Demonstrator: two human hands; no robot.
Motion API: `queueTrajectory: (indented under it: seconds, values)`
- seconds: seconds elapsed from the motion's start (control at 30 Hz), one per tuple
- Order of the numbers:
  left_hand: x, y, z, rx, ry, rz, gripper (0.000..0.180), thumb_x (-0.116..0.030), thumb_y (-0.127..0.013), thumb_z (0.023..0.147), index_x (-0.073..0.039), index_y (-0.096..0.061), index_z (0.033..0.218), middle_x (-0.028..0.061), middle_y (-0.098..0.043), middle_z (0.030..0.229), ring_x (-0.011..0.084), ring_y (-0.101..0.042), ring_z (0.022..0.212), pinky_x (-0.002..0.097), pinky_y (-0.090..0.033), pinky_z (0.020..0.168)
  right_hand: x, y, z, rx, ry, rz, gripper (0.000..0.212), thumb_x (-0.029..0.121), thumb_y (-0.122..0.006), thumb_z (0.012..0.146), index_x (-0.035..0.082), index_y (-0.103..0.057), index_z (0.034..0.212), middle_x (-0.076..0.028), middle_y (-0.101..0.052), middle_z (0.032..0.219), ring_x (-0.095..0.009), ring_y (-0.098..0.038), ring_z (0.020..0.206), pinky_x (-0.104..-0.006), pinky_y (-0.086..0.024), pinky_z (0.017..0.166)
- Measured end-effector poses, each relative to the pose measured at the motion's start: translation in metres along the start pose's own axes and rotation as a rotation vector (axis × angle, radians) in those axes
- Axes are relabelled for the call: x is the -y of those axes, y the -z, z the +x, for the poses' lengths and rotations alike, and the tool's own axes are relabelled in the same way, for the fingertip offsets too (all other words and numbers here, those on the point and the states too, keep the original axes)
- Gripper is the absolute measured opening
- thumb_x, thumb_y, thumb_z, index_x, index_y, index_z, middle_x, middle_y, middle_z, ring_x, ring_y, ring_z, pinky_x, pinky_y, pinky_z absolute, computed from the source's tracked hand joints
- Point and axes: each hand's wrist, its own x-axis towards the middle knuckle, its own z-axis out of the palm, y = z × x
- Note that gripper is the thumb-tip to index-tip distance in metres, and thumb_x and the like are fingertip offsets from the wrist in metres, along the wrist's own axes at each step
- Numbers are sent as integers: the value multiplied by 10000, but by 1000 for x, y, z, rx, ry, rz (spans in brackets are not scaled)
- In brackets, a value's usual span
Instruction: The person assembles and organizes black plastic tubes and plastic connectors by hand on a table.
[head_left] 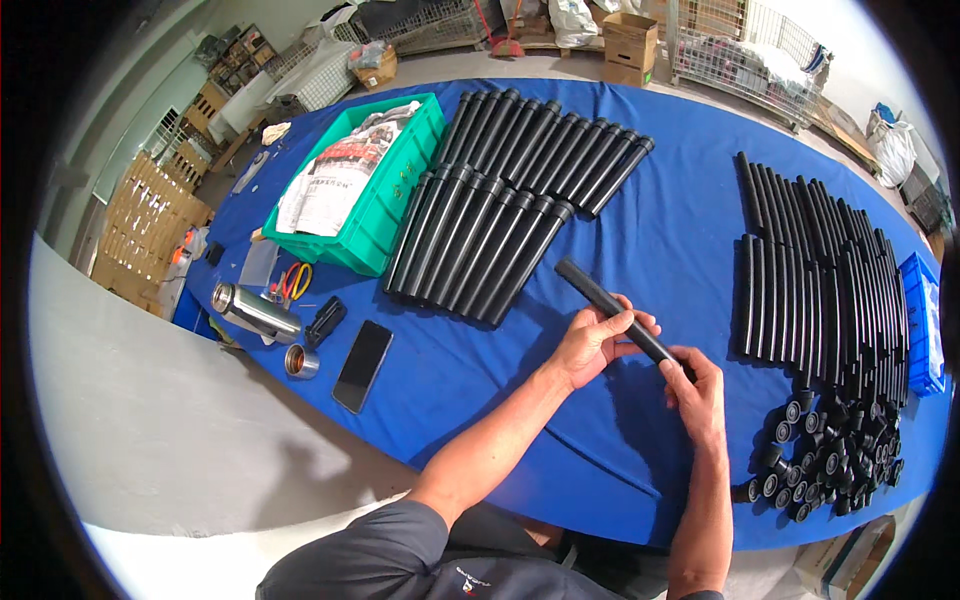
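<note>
A black tube (612, 305) is held slantwise above the blue cloth, its bare end toward the far left. My left hand (597, 343) is closed round its middle, thumb on top. At the near right end, my right hand (694, 388) grips the tube, and the fingers hide that end. Left of it lie two rows of black tubes with wider collars (470, 240). To the right are rows of plain black tubes (800, 300), and nearer me a heap of small black fittings (825, 455).
A green crate (360, 258) with newspaper stands at the left. Near it lie a steel flask (255, 312), its cup (301, 361), scissors (293, 281) and a phone (363, 367). A blue bin (925, 340) sits at the right edge. Wire cages (740, 60) stand beyond the table.
</note>
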Motion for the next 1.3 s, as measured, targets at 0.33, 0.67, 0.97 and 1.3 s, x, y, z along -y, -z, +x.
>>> queueTrajectory:
  seconds: [0.33,0.67,0.97,1.3]
  values:
    - [0,3,0,4,-22,-16,144,-152,-630,960,-113,-544,1069,148,-675,1070,287,-668,1060,431,-587,889,2,-3,-3,-110,151,-78,238,133,-720,861,-20,-656,1032,-48,-618,739,-98,-568,582,-262,-460,522]
    - [0,9,0,36,-4,13,129,-141,-597,978,-114,-556,1097,168,-664,1116,318,-644,1122,449,-580,907,-1,5,2,27,-32,-27,286,108,-766,814,-11,-643,1043,-111,-618,813,-212,-622,675,-314,-485,594]
    - [-7,8,-2,114,-20,48,135,-106,-597,966,-105,-553,1094,175,-658,1144,345,-616,1167,499,-524,997,3,4,-3,3,98,-48,274,167,-733,857,-39,-660,1023,-15,-609,702,-83,-578,586,-248,-469,489]
    - [-43,16,-46,-161,-236,106,309,-135,-644,923,-106,-540,1212,159,-643,1196,342,-619,1155,495,-534,946,9,24,-8,147,164,-136,338,163,-758,827,-47,-672,1077,5,-564,674,-64,-503,564,-235,-379,485]
